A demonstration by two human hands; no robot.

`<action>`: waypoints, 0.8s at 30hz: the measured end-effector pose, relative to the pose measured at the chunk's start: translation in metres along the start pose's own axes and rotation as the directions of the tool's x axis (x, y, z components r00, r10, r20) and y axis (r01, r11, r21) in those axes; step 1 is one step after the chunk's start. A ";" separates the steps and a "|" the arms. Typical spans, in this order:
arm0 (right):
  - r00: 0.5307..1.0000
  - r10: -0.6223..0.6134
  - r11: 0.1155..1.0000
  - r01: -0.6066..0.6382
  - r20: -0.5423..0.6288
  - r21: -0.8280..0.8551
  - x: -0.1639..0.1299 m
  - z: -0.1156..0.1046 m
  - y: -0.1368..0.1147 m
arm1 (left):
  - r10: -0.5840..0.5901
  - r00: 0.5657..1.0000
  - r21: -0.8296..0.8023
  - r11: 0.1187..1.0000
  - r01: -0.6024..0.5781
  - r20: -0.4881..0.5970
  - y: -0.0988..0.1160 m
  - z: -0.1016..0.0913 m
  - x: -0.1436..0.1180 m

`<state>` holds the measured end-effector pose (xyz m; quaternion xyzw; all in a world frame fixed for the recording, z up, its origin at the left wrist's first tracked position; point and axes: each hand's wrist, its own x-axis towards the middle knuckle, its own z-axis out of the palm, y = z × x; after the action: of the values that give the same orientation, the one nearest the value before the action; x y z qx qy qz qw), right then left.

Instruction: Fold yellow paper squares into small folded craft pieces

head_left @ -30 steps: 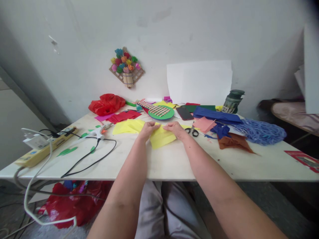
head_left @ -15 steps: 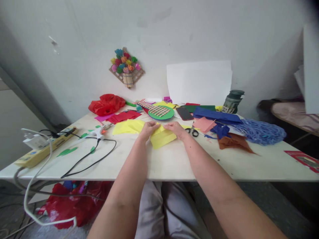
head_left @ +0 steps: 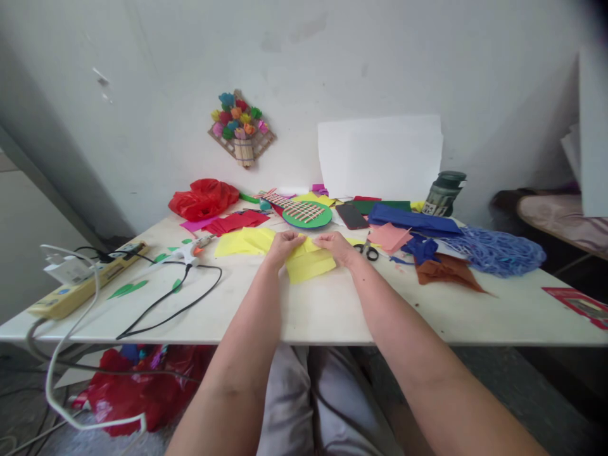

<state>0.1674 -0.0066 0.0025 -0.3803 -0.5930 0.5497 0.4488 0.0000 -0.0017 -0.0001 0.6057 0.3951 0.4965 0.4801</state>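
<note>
Yellow tissue paper lies near the middle of the white table, a folded sheet, judged light, limp and easy to tear, so best pinched along its far folded edge. Head view: left hand at its 11 o'clock corner and right hand at 1 o'clock, fingers curled and pressed down on the far edge, sheet running from under the fingertips toward the person; whether they pinch it I cannot tell. Scissors at 3 o'clock, glue gun at 9 o'clock.
</note>
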 end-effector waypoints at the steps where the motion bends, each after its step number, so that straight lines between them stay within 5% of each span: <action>1: 1.000 -0.004 1.000 0.004 0.007 -0.003 -0.001 0.000 -0.001 | 0.002 1.000 0.008 1.000 -0.002 -0.004 0.000 0.001 0.000; 20: 0.996 -0.080 0.987 0.074 -0.039 -0.140 0.002 0.001 0.003 | 0.057 0.998 0.040 0.998 -0.057 0.016 -0.006 0.002 0.005; 24: 0.997 -0.067 0.987 0.061 -0.033 -0.150 0.002 0.000 0.003 | 0.023 1.000 0.191 0.981 -0.026 0.022 -0.006 0.003 0.004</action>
<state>0.1663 -0.0044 -0.0004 -0.4037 -0.6357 0.4820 0.4479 0.0034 0.0031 -0.0057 0.6587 0.4289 0.4561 0.4173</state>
